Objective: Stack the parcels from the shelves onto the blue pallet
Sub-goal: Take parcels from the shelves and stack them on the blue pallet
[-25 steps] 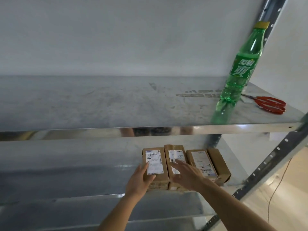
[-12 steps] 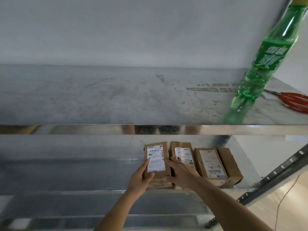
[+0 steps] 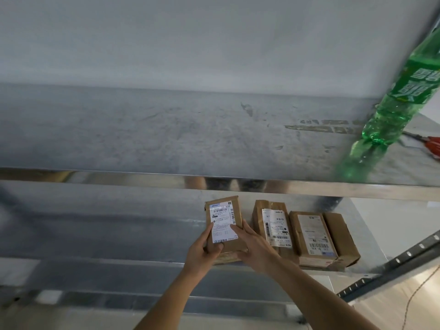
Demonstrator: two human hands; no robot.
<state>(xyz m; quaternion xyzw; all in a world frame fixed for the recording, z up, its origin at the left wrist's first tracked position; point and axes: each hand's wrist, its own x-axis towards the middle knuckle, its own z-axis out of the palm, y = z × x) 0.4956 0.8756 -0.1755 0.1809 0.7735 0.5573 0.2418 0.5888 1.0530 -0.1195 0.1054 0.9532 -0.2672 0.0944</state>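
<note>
On the lower shelf (image 3: 142, 236), the left hand (image 3: 202, 252) and right hand (image 3: 252, 246) both grip one brown parcel (image 3: 225, 225), while the two other parcels (image 3: 307, 232) right of this grip wait, and the pallet is unseen.

**Shelf Layout: Upper and Lower Levels**

The upper shelf (image 3: 166, 139) carries a soda bottle (image 3: 390, 110) near its right end, with scissors (image 3: 431, 148) just behind and right of it. On the lower shelf (image 3: 107, 229), three parcels lie side by side toward the right: middle parcel (image 3: 273, 225), labelled parcel (image 3: 312, 234), end parcel (image 3: 340, 236). Left of them, the held parcel (image 3: 223, 222) sits between the left hand (image 3: 202, 253) and right hand (image 3: 254, 251).
</note>
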